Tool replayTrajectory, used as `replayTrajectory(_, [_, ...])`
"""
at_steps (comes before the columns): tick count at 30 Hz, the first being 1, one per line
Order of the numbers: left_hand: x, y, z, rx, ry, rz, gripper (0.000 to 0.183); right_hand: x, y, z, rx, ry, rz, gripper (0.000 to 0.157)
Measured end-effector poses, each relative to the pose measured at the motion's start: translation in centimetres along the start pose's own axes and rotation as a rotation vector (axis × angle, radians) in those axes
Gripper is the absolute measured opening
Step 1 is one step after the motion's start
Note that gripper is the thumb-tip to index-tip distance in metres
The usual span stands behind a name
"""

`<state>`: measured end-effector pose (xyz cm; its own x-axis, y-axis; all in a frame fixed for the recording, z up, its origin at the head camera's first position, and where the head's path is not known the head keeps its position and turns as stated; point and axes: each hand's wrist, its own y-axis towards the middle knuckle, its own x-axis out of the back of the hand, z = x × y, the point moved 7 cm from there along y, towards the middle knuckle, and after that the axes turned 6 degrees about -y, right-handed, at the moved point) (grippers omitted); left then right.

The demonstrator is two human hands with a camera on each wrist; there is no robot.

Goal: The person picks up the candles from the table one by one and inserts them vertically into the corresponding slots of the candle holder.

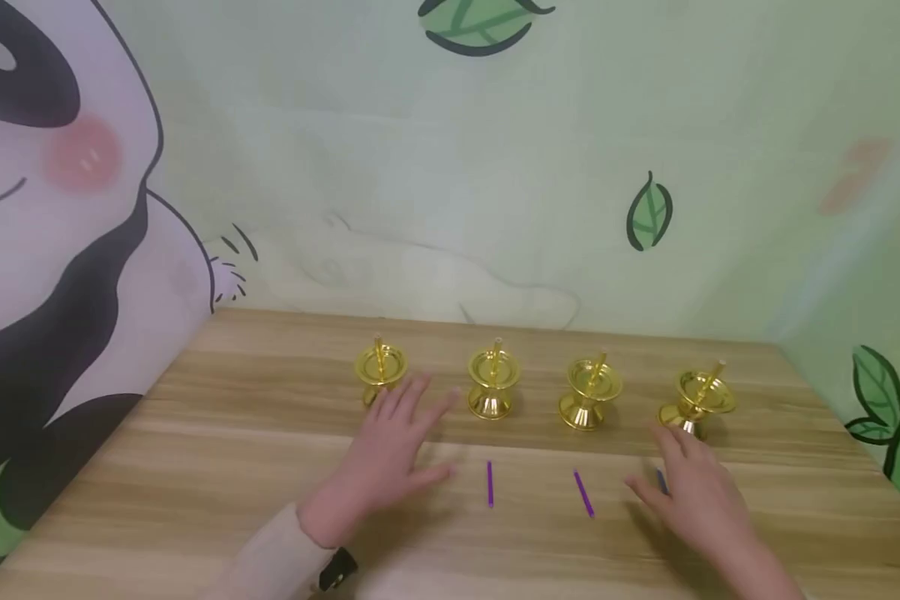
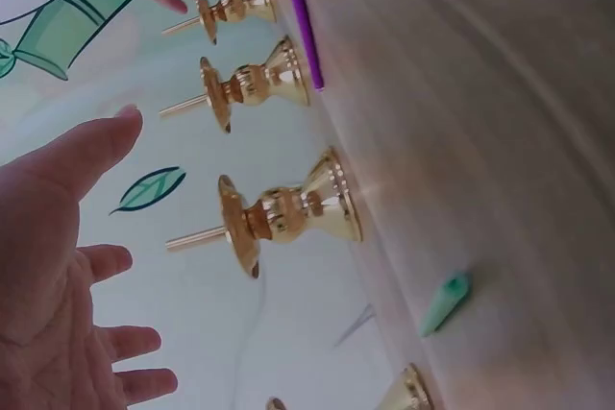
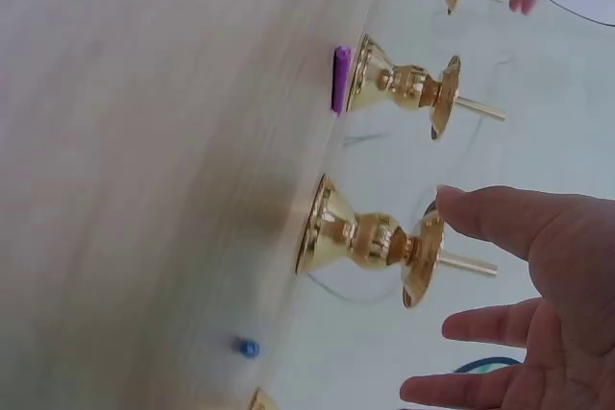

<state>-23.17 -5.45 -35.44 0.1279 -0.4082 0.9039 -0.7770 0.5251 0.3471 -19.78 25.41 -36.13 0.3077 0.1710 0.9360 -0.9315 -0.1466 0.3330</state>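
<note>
My left hand (image 1: 386, 454) hovers, fingers spread, in front of the leftmost gold pedestal stand (image 1: 369, 393), which has a dish and a thin upright post. A short green stick (image 2: 445, 304) lies near it, hidden under that hand in the head view. Over on the right, my right hand (image 1: 697, 492) reaches above a blue stick (image 1: 662, 482), partly covering it, near the rightmost gold stand (image 1: 718, 402). Neither hand holds anything. Between the hands lie two thin purple sticks (image 1: 490, 483), in front of a second gold stand (image 1: 491, 404) and a third gold stand (image 1: 583, 412).
The stands form a row across a wood-grain table (image 1: 270, 383). Behind the table hangs a pale green backdrop (image 1: 307, 167) with a panda and leaves drawn on it. A black band (image 1: 337, 569) is at my left wrist.
</note>
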Motion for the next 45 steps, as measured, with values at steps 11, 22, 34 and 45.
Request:
replayTrajectory(11, [2.3,0.6,-0.4,-0.086,-0.009,-0.215,0.069,1.0,0.2,-2.5,-0.104,-0.009,0.120,0.068])
replayTrajectory(22, [4.4,0.5,0.8,-0.126,-0.030,-0.440,0.060,0.1,0.8,-3.7,-0.188,0.004,0.225,0.060])
replayTrajectory(34, [5.3,0.3,2.9,-0.018,-0.076,-0.532,0.051,-1.3,0.8,-4.5,-0.167,0.032,0.295,0.040])
replayTrajectory(45, [5.1,0.5,6.6,0.186,-0.142,-0.548,0.047,-2.6,1.0,-5.1,-0.154,0.108,0.327,0.043])
